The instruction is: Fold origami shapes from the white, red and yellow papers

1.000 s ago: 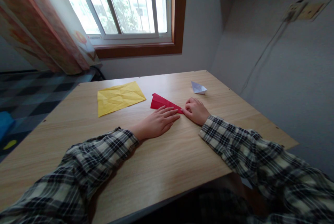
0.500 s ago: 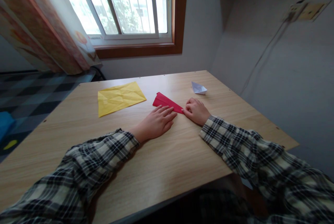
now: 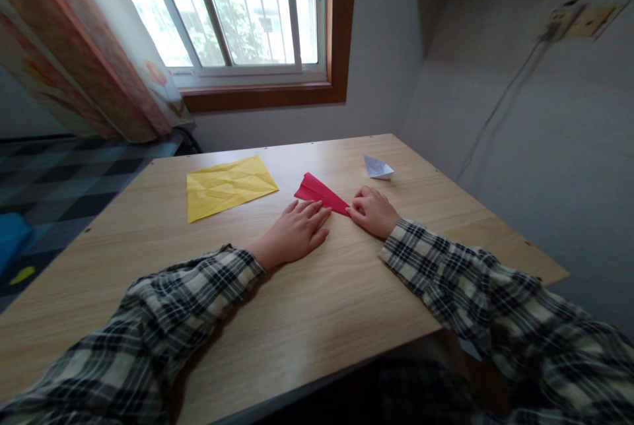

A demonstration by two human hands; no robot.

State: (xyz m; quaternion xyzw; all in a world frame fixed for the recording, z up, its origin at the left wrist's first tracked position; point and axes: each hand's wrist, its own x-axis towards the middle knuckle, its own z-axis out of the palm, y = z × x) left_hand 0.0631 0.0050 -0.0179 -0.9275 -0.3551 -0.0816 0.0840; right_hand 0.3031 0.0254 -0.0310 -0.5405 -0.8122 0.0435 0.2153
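A folded piece of red paper (image 3: 324,192), long and tapering to a point at its right end, lies on the wooden table. My left hand (image 3: 296,228) rests flat with its fingers stretched out, the fingertips at the near edge of the red paper. My right hand (image 3: 371,212) is closed, thumb and fingers pinching the narrow right tip of the paper. Beyond my right hand stands a small folded white paper shape (image 3: 378,168). A creased sheet of yellow paper (image 3: 230,187) lies flat to the left of the red one.
The light wooden table (image 3: 277,332) reaches back to the wall below a window (image 3: 247,9). A patterned curtain (image 3: 84,42) hangs at the left, above a checked cloth surface (image 3: 59,181). On the right wall a cable (image 3: 495,115) runs down from a socket (image 3: 584,21).
The red paper's wide end has swung slightly away from me and to the right. My left fingers have slid a little left along its near edge. The right hand stays at the tip.
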